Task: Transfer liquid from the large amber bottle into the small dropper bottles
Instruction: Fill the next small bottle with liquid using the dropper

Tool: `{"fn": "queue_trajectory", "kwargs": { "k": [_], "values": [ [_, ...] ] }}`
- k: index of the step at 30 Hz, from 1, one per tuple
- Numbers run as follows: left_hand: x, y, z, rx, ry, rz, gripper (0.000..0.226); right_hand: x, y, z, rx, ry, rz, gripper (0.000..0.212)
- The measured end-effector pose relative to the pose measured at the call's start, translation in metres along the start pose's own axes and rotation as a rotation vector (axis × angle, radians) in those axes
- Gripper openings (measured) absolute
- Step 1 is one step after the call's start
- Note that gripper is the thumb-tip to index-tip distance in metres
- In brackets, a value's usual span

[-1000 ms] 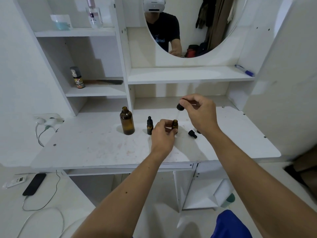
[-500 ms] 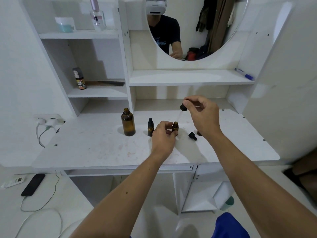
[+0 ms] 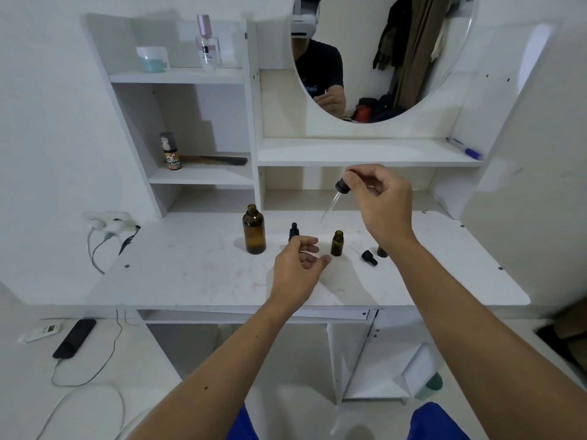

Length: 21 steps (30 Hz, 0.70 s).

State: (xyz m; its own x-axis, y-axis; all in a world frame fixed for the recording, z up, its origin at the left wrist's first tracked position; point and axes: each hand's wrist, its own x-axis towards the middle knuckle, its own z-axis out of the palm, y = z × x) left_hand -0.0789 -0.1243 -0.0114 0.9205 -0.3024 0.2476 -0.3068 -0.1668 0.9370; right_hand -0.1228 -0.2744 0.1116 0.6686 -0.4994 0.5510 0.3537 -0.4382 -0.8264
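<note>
Held glass dropper (image 3: 336, 198) pinched in right hand (image 3: 381, 204) above open dropper bottle (image 3: 337, 243); left hand (image 3: 298, 268) loosely open, empty, beside it.

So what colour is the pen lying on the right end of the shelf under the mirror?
Blue, with a paler barrel: the slim plastic pen, seen in the head view.

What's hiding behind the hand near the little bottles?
Behind the left hand stands a small capped dropper bottle. Only its black top shows; the hand covers its lower part, so any liquid inside can't be seen.
</note>
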Motion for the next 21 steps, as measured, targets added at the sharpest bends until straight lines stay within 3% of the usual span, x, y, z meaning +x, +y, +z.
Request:
{"fn": "queue_trajectory", "kwargs": {
  "k": [9,14,18,21],
  "values": [
    [0.002,-0.015,-0.089,0.088,0.141,0.021,0.038,0.003,-0.014,0.062,0.100,-0.069,-0.007,0.014],
    [0.009,-0.020,-0.100,0.107,0.310,0.010,0.060,0.010,-0.024,0.094,0.118,-0.088,-0.014,0.011],
    [0.023,-0.025,-0.101,0.067,0.283,-0.055,0.078,0.018,-0.026,0.109,0.105,-0.094,-0.030,0.014],
    [0.030,-0.028,-0.102,0.009,0.255,-0.085,0.077,0.024,-0.023,0.114,0.083,-0.098,-0.031,0.013]
  ]
}}
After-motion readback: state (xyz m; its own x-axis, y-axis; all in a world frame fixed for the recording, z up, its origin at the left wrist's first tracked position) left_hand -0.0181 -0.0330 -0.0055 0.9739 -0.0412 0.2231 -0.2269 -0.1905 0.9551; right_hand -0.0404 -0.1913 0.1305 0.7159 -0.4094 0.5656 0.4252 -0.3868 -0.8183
